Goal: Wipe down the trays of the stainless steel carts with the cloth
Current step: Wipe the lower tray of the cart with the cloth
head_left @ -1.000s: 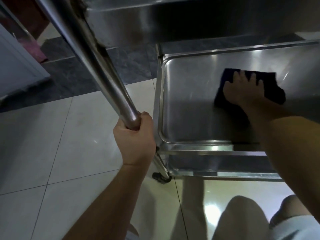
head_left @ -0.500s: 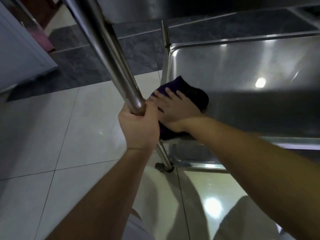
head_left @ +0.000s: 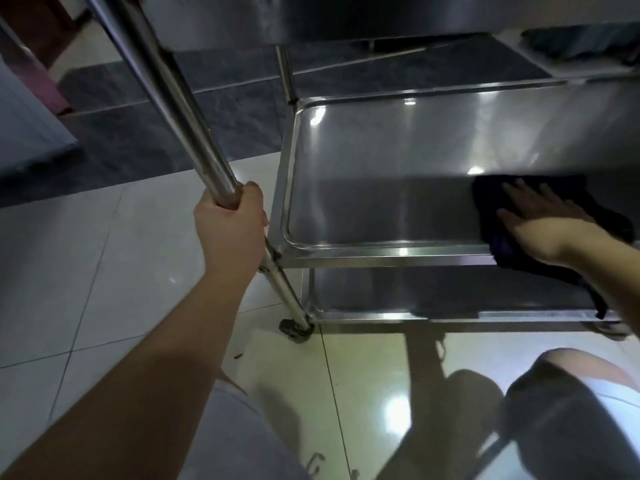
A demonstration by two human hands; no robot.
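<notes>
Wiping: right hand (head_left: 540,221) flat on one cloth (head_left: 554,199) | left hand (head_left: 230,226) gripping one post (head_left: 166,84) | two trays (head_left: 381,251)

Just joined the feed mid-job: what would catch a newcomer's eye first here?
The right hand pressing a dark cloth flat on the middle tray, at its near right edge. Then the left hand in a firm grip round the cart's upright post, left of the tray.

Left hand (head_left: 231,226) grips the cart post (head_left: 166,98); right hand (head_left: 540,223) presses the dark cloth (head_left: 533,251) flat on the tray (head_left: 381,174)
</notes>
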